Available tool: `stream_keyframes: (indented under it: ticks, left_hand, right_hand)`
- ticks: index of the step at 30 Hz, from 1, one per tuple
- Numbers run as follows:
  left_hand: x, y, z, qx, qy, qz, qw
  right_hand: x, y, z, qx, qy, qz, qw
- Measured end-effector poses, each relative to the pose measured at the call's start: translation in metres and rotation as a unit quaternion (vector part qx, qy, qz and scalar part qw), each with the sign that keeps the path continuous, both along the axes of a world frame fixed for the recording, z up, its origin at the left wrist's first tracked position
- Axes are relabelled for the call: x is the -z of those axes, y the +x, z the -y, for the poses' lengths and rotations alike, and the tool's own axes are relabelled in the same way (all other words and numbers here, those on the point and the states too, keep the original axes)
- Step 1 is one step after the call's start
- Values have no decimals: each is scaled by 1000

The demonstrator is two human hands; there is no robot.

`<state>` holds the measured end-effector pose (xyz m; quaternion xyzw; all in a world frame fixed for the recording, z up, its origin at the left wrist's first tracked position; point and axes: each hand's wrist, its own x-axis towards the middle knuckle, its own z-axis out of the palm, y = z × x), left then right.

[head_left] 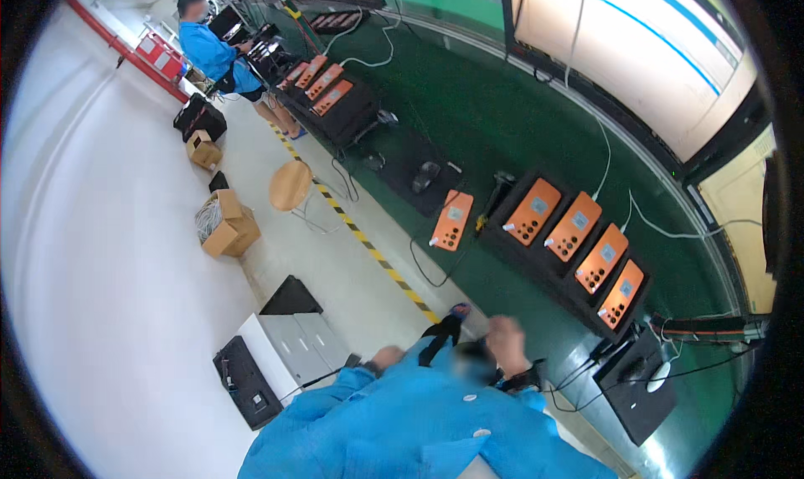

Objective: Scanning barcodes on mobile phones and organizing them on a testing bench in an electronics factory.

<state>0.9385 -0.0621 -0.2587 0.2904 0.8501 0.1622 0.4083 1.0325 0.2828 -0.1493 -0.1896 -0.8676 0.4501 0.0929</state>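
As the right hand (507,345) is held near the green bench (501,296), its grip cannot be told through the blur, nor can that of the left hand (388,358); four orange devices (573,228) are seated on a black tray (548,276), another device (453,219) laid beside it.

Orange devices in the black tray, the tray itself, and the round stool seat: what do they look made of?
Orange devices: perhaps hard plastic or painted metal; flat, smooth faces leave it open. Black tray: probably foam, from its dull, thick sides. Stool seat: likely smooth wood, from its warm tan colour.
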Motion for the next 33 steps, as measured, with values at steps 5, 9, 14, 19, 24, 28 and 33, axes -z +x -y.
stream_keyframes:
  ticks: [5,9,14,19,24,28,33]
  left_hand:
    - [20,7,45,-224,-84,3,971]
    - [51,-48,82,-413,-133,47,900]
    - [77,-133,188,-337,-9,-7,941]
    - [72,-179,259,-636,162,114,746]
    - [77,-231,277,-637,172,112,743]
    - [99,-273,255,-600,150,104,779]
    - [126,-311,263,-490,218,38,843]
  right_hand:
    - [-13,-59,83,-406,-125,169,889]
    - [1,-150,110,-387,-27,152,909]
    - [-7,-285,175,-334,2,144,931]
    - [-7,-384,270,-440,27,196,876]
    - [16,-454,319,-491,-25,219,843]
    - [3,-535,316,-475,51,194,857]
    - [-4,-638,303,-251,-53,1,966]
